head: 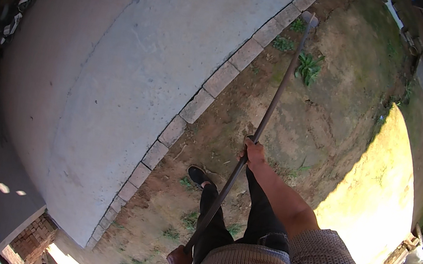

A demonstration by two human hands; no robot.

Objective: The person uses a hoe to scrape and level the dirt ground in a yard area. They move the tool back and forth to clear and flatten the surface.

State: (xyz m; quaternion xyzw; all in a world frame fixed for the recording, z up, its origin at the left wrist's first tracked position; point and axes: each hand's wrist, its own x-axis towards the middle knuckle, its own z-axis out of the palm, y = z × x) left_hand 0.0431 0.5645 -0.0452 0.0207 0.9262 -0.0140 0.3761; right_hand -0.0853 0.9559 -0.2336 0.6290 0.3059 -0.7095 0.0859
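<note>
Both my hands grip the long brown handle of a hoe (277, 95), which runs diagonally away from my body. My right hand (253, 152) is wrapped around the handle near its middle, with that arm stretched forward. Close to my left hip, my left hand (180, 258) holds the near end. At the far end, the hoe's metal blade (310, 19) is at the bare soil beside the brick edging; whether it bites into the ground cannot be seen. A leafy weed (309, 68) grows just right of the handle, and smaller weeds (283, 43) stand left of it.
A row of bricks (220, 79) borders a concrete slab (156, 60) on my left. My shoe (197, 176) is on the dirt, among grass tufts (190, 220). A sunlit patch of ground (378, 189) lies right. Stacked bricks (35, 234) stand at lower left.
</note>
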